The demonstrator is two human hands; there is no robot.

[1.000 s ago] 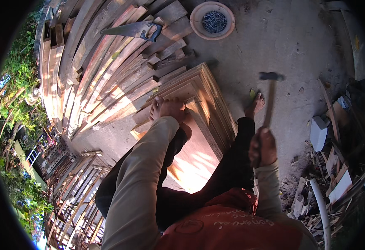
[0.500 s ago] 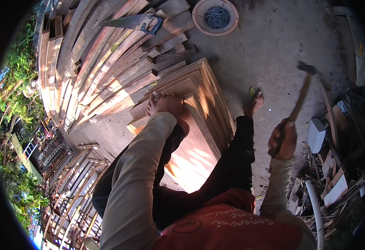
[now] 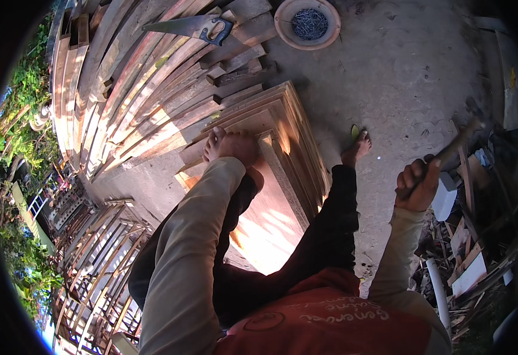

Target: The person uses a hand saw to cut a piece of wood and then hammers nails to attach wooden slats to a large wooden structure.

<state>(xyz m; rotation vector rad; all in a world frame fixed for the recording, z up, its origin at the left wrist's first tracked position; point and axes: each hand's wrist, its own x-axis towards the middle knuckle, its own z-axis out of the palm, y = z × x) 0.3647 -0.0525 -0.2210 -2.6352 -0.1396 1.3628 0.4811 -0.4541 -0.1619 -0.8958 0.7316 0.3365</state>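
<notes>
My right hand, out to the right, is closed round the wooden handle of a hammer. The hammer is raised, its head up and to the right, slightly blurred. My left hand is down by the near corner of a stack of wooden panels, beside the end of a wooden strip. Its fingers look curled, but what they grip is hidden. My bare left foot shows partly beside that hand. A flat, sunlit board lies between my legs.
Long timber pieces spread across the upper left, with a handsaw on them. A round basin of nails stands at the top. My right foot rests on the concrete floor. Scrap wood and a white pipe lie right.
My right hand has swung the hammer right and slightly up, and the hammer head has tipped outward and lower. My left hand stays in nearly the same place.
</notes>
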